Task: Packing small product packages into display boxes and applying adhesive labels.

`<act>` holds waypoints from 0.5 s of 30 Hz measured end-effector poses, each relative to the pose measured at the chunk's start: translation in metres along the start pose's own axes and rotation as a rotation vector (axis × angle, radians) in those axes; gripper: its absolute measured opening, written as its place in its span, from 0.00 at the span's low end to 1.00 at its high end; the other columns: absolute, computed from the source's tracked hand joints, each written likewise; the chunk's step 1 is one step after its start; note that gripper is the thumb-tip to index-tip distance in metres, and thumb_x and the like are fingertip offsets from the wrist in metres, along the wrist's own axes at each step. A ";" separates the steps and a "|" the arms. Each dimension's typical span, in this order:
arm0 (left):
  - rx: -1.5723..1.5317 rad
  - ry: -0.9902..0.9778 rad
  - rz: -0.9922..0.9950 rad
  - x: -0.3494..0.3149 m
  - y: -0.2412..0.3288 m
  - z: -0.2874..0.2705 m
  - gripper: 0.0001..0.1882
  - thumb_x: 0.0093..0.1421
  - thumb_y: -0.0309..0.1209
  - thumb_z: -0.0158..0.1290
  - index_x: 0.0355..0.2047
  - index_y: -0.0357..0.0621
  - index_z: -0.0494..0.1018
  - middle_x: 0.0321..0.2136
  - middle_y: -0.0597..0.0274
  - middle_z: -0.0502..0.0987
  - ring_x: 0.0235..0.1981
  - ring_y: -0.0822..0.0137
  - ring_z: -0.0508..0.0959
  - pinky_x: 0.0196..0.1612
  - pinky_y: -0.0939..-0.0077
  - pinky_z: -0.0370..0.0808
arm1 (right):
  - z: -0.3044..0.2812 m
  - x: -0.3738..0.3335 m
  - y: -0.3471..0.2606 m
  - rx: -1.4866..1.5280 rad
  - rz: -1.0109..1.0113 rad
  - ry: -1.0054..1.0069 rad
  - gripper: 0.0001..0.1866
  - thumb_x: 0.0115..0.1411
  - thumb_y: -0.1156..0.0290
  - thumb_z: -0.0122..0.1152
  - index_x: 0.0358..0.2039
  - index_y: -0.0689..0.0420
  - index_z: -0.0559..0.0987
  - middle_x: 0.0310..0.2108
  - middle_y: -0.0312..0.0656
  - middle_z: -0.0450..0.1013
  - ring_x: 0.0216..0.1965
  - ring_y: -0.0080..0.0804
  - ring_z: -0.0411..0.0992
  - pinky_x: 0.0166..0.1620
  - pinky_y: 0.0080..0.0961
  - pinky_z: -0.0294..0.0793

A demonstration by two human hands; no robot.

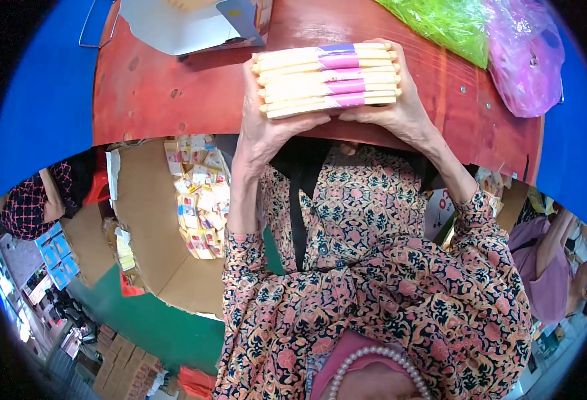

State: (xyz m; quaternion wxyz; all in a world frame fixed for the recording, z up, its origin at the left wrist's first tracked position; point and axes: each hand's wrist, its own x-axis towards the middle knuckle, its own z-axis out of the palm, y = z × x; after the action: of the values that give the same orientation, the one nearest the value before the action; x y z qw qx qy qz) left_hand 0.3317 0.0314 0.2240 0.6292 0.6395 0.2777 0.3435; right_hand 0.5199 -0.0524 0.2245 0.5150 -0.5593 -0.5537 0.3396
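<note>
A worn red table [173,93] lies beneath; left hand [263,130] and right hand [400,110] squeeze a stack of cream packets [327,79] between them (pink-banded). Slackened pressure could let middle packets slide out.

Scuffed red wooden table [173,87], glossy plastic bags [500,40], matt paper-banded packets [327,79]

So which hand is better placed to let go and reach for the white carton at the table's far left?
Probably the left hand. It grips the left end of the stack of cream packets, on the white carton's side. The right hand would have to cross over the stack.
</note>
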 end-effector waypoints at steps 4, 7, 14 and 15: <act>-0.012 -0.021 0.018 0.002 -0.007 -0.003 0.44 0.35 0.24 0.70 0.47 0.40 0.51 0.44 0.56 0.68 0.44 0.67 0.73 0.48 0.74 0.73 | 0.003 0.000 0.006 0.106 0.031 0.017 0.50 0.32 0.75 0.78 0.53 0.58 0.55 0.47 0.37 0.63 0.50 0.25 0.62 0.55 0.24 0.62; 0.013 0.005 0.082 -0.001 -0.006 -0.004 0.45 0.34 0.25 0.71 0.47 0.40 0.52 0.44 0.56 0.68 0.44 0.67 0.73 0.48 0.74 0.73 | 0.004 0.001 0.001 0.035 -0.040 -0.005 0.48 0.33 0.74 0.77 0.52 0.58 0.55 0.45 0.36 0.63 0.50 0.23 0.62 0.54 0.22 0.64; -0.056 0.129 0.032 -0.018 0.011 -0.006 0.48 0.29 0.26 0.72 0.49 0.39 0.53 0.44 0.57 0.68 0.44 0.66 0.73 0.48 0.72 0.74 | 0.011 -0.003 -0.016 0.094 -0.057 -0.010 0.40 0.38 0.69 0.75 0.47 0.55 0.58 0.41 0.37 0.64 0.40 0.25 0.67 0.44 0.24 0.72; -0.158 0.191 -0.091 -0.019 0.016 -0.006 0.48 0.28 0.27 0.73 0.48 0.39 0.54 0.42 0.57 0.69 0.43 0.66 0.74 0.47 0.73 0.74 | 0.011 -0.002 -0.022 0.081 -0.059 -0.008 0.38 0.39 0.68 0.74 0.46 0.55 0.59 0.40 0.36 0.65 0.39 0.24 0.67 0.44 0.24 0.71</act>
State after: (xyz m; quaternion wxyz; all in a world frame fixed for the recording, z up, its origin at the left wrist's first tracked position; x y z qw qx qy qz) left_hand 0.3141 0.0197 0.2379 0.6634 0.5391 0.3372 0.3945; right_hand 0.5030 -0.0549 0.2422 0.5448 -0.5200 -0.5580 0.3485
